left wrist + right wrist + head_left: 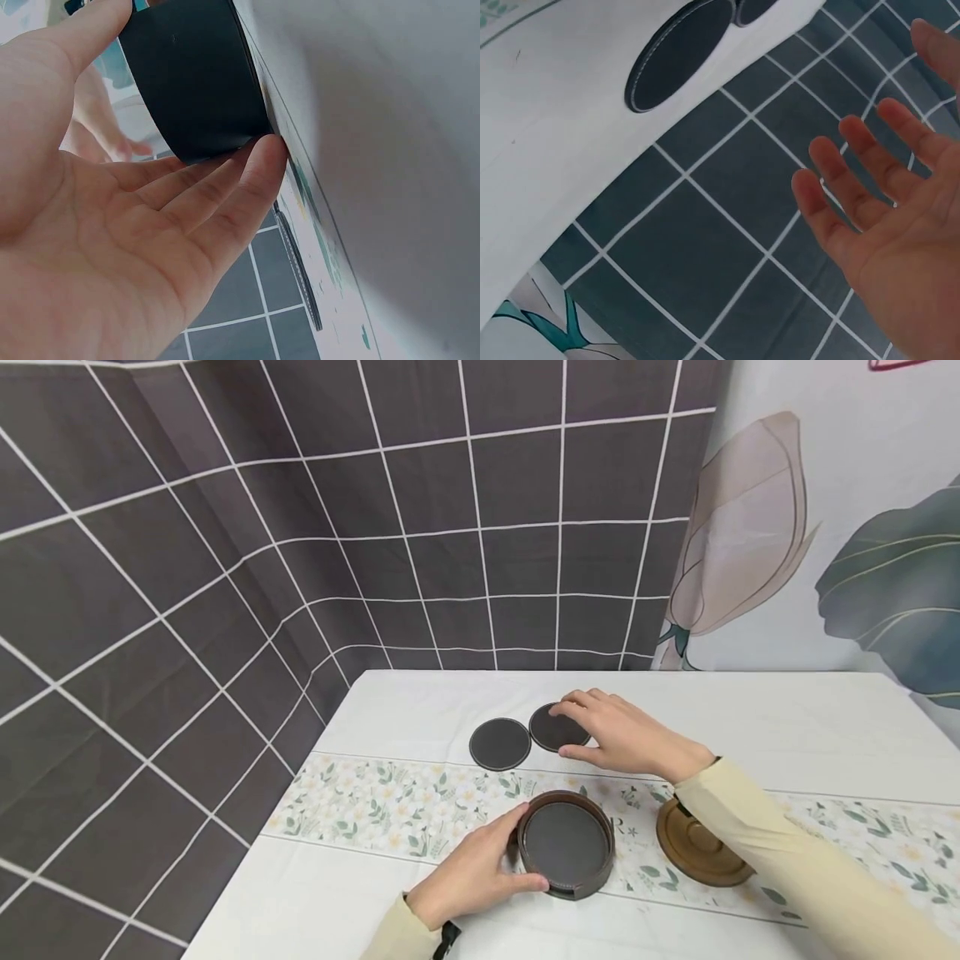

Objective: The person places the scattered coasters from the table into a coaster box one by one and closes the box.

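A dark brown round coaster holder [608, 852] stands on the table with a black coaster [566, 842] inside it. My left hand [483, 875] holds its left side, thumb at the front and fingers toward the back; the left wrist view shows the fingers against its dark wall [199, 82]. Two round black coasters with stitched edges lie side by side farther back: a left coaster [500, 745] and a right coaster [553, 735]. Over the right one hovers my right hand [618, 732], fingers loosely bent and spread. The right wrist view shows this hand [900, 232] apart from the coasters.
A brown round disc with concentric rings [693, 847] lies to the right, partly under my right forearm. The white table cover [810, 727] has a flowered band. Dark tiled-pattern cloth [517, 560] hangs behind and at the left; a floral curtain [757, 543] hangs at the right.
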Tool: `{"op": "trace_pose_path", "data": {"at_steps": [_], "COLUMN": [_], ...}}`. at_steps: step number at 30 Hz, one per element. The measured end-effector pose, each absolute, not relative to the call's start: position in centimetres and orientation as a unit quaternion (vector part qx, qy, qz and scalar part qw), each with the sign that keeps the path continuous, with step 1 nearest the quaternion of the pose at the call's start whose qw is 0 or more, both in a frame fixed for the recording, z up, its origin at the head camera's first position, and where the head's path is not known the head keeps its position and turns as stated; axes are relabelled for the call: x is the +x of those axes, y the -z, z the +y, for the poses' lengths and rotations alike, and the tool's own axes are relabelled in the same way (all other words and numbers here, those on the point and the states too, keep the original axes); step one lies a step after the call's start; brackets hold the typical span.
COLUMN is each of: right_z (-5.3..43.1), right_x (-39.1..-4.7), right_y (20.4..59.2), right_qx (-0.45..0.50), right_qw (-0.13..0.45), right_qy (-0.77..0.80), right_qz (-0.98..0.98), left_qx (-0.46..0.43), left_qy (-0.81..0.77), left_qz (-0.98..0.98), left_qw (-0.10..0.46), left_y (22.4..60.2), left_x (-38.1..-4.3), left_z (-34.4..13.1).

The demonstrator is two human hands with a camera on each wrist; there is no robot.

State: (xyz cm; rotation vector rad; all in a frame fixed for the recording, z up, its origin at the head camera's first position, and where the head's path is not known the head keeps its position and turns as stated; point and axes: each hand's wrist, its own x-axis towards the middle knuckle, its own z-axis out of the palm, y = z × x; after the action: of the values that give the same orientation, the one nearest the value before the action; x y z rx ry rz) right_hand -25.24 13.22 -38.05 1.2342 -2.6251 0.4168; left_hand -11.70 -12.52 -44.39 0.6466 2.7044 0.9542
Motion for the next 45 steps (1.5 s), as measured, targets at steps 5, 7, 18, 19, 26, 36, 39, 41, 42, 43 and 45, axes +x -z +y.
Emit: {"op": "trace_pose_path", "data": {"at_steps": [5, 7, 18, 19, 26, 36, 39, 41, 42, 43, 45], "right_z": [12.5, 12.3, 11.9, 12.0, 12.1, 11.6, 11.4, 11.3, 11.2, 11.2, 11.1], "right_x": [-26.8, -27.4, -29.6, -29.8, -30.4, -30.9, -31.0, -31.1, -31.2, -31.2, -31.3], "right_y": [38.4, 38.7, 41.5, 41.8, 43.2, 43.8, 43.8, 43.7, 43.7, 43.7, 43.8], "right_qx": [0.4, 0.39, 0.359, 0.357, 0.331, 0.276, 0.267, 0.265, 0.263, 0.26, 0.256], "right_qw": [0.072, 0.055, -0.004, -0.008, -0.048, -0.103, -0.108, -0.107, -0.108, -0.109, -0.111], "right_qy": [-0.144, -0.146, -0.164, -0.161, -0.147, -0.128, -0.123, -0.123, -0.122, -0.121, -0.12], "right_qz": [-0.902, -0.908, -0.919, -0.92, -0.931, -0.947, -0.95, -0.95, -0.951, -0.952, -0.953], "left_qx": [0.218, 0.218, 0.212, 0.212, 0.214, 0.221, 0.218, 0.217, 0.217, 0.219, 0.219], "left_qy": [-0.321, -0.321, -0.323, -0.324, -0.32, -0.317, -0.319, -0.32, -0.32, -0.321, -0.319], "left_qz": [0.916, 0.916, 0.915, 0.915, 0.916, 0.917, 0.916, 0.916, 0.916, 0.916, 0.916], "left_qw": [0.101, 0.102, 0.115, 0.116, 0.109, 0.102, 0.105, 0.105, 0.106, 0.106, 0.107], "left_y": [44.3, 44.2, 44.2, 44.2, 44.4, 44.6, 44.6, 44.6, 44.6, 44.6, 44.7], "left_x": [-11.8, -11.8, -11.7, -11.7, -11.8, -11.9, -11.9, -11.9, -11.9, -11.9, -11.9], "left_z": [-12.7, -12.7, -12.5, -12.5, -12.6, -12.7, -12.7, -12.7, -12.8, -12.8, -12.7]}}
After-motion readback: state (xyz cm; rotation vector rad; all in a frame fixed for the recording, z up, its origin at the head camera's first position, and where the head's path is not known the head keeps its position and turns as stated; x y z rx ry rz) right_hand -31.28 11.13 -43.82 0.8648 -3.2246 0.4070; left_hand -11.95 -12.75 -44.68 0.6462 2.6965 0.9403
